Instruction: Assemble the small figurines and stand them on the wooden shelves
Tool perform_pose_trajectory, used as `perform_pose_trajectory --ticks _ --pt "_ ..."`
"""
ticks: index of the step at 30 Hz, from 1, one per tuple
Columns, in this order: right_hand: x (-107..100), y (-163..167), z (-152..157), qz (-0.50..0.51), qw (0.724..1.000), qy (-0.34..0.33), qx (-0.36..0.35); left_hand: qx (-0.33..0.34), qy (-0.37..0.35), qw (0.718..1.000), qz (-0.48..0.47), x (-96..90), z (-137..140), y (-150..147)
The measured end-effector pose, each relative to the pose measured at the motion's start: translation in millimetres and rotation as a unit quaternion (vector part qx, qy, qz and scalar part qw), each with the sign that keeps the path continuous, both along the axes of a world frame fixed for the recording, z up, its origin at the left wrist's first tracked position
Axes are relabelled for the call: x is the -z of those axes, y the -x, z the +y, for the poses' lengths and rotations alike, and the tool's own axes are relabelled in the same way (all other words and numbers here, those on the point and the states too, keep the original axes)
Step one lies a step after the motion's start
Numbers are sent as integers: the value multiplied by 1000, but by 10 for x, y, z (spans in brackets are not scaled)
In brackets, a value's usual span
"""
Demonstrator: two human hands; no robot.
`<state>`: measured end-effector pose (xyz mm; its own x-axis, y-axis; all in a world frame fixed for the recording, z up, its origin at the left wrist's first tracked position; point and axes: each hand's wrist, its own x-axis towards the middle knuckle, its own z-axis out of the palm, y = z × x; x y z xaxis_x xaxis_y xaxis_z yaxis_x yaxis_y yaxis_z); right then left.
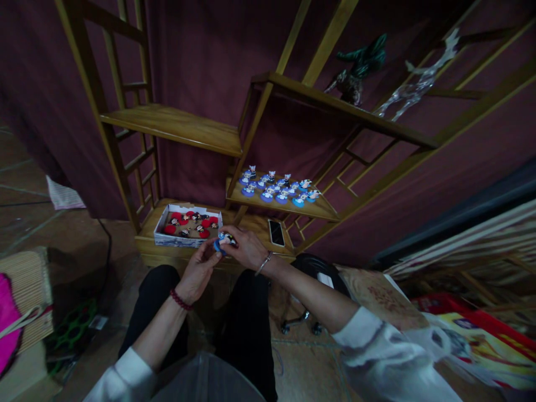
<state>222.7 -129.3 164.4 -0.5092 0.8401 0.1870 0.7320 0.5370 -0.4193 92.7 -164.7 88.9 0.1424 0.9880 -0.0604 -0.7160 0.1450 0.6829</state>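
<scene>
The shelf unit [176, 129] is smooth, lightly glossy wood; the curtain [188, 61] behind it, matt cloth. The deer statuette [414, 90] is clear and glassy, the phone screen [276, 233] glossy, the bracelet [264, 263] shiny metal. The held figurine [226, 239] seems smooth plastic, though small in view.

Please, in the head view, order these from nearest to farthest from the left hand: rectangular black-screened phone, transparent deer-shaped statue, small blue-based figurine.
1. Small blue-based figurine: held between left hand and right hand.
2. Rectangular black-screened phone: rightward, on the low wooden shelf.
3. Transparent deer-shaped statue: far upper right, on the high wooden shelf.
</scene>
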Motion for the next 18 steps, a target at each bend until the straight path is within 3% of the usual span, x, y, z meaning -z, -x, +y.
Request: perform_pose_trajectory --ticks 8,18 --pt "-4 -34 31 26 998 16 -51 3 25 1000 -16 0 -9 21" --pt "-71 -77 70 27 990 26 -140 57 36 996 -55 18 -31 60"
